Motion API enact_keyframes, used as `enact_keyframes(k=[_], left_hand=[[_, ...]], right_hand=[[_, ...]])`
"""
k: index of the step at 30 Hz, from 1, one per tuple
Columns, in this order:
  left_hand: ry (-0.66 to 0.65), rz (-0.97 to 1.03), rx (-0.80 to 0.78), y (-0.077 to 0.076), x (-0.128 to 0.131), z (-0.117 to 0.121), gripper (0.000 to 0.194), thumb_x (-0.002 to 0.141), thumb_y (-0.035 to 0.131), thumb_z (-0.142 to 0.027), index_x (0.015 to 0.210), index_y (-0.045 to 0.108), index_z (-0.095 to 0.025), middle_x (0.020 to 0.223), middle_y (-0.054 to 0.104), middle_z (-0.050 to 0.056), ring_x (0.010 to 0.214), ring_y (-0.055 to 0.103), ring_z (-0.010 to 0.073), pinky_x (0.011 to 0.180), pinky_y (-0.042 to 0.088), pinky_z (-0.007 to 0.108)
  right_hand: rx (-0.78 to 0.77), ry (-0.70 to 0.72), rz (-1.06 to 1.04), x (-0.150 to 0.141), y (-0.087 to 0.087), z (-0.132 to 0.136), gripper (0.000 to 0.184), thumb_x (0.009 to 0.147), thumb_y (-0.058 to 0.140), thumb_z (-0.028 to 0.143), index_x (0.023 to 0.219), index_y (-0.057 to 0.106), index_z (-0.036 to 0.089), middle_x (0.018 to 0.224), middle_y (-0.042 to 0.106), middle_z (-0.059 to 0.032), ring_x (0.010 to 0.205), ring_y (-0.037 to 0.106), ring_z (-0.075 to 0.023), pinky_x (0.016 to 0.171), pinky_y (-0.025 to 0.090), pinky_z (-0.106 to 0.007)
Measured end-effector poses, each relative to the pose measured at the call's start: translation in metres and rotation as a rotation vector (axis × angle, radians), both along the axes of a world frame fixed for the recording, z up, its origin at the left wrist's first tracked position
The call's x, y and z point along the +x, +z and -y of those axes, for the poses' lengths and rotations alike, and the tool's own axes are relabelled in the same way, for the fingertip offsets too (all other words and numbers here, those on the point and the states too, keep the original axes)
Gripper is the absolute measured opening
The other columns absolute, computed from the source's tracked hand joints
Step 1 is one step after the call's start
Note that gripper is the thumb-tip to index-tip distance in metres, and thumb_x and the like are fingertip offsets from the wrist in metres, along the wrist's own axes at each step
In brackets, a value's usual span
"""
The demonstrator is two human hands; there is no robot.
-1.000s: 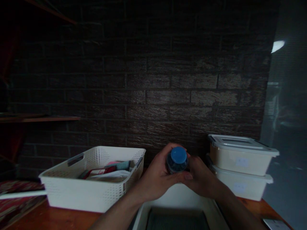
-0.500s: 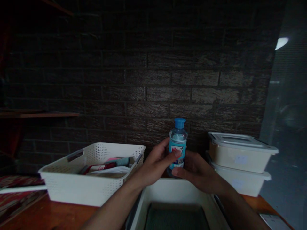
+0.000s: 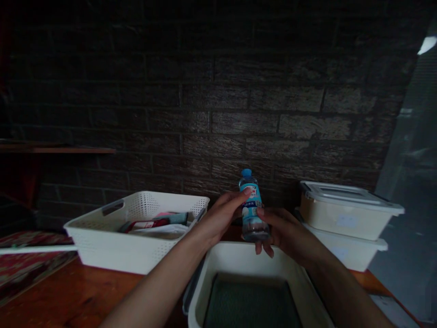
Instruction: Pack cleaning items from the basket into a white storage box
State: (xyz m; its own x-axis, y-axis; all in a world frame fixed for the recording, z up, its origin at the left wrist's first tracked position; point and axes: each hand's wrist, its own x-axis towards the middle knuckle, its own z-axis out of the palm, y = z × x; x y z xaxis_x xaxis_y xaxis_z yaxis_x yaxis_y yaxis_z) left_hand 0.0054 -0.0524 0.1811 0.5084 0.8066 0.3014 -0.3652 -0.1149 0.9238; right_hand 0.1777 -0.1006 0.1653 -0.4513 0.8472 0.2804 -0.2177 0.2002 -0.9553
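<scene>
A clear plastic bottle (image 3: 253, 209) with a blue cap and blue label is held between both hands, its cap tipped away toward the wall and its base toward me. My left hand (image 3: 228, 210) grips its upper left side, thumb across the label. My right hand (image 3: 285, 231) wraps the lower right side, thumb on the label and some fingertips showing under the base. Below the hands stands an open white bin (image 3: 235, 255) with a dark green, flat-topped item (image 3: 251, 303) inside.
To the left sits a white perforated basket (image 3: 112, 250) holding packets and cloth-like items. Two lidded white boxes (image 3: 344, 223) are stacked at right. A brick wall (image 3: 221, 118) rises behind the wooden table (image 3: 102, 294). A shelf (image 3: 58, 149) juts out at left.
The bottle has tilted from near upright, its base swinging toward me and more of its label showing. My left thumb sits higher on it. The camera view has shifted slightly.
</scene>
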Motion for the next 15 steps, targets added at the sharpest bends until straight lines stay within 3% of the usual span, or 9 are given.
enact_keyframes(k=[6, 11, 15], left_hand=[[-0.055, -0.060, -0.017, -0.001, 0.002, -0.004, 0.040, 0.094, 0.061, -0.048, 0.090, 0.070, -0.010, 0.072, 0.069, 0.006, 0.062, 0.061, 0.0134, 0.066, 0.049, 0.025], [-0.060, -0.054, -0.079, -0.002, 0.004, -0.003, 0.036, 0.090, 0.067, -0.048, 0.098, 0.071, -0.012, 0.079, 0.070, 0.005, 0.068, 0.062, 0.0127, 0.066, 0.049, 0.023], [-0.073, -0.071, -0.063, -0.002, 0.005, -0.002, 0.043, 0.087, 0.068, -0.053, 0.097, 0.071, -0.011, 0.084, 0.072, 0.008, 0.075, 0.064, 0.0151, 0.070, 0.050, 0.025]], right_hand=[[-0.207, 0.026, -0.091, 0.008, 0.007, -0.001, 0.047, 0.101, 0.049, 0.048, 0.116, 0.065, 0.006, 0.094, 0.076, -0.0198, 0.053, 0.070, -0.0146, 0.041, 0.049, -0.016], [-0.261, 0.058, -0.135, 0.011, 0.009, -0.002, 0.050, 0.103, 0.044, 0.050, 0.122, 0.063, 0.008, 0.097, 0.077, -0.0201, 0.053, 0.072, -0.0158, 0.039, 0.051, -0.017], [-0.294, 0.066, -0.154, 0.012, 0.011, -0.002, 0.056, 0.103, 0.042, 0.052, 0.112, 0.068, 0.004, 0.093, 0.077, -0.0199, 0.051, 0.071, -0.0160, 0.038, 0.051, -0.017]])
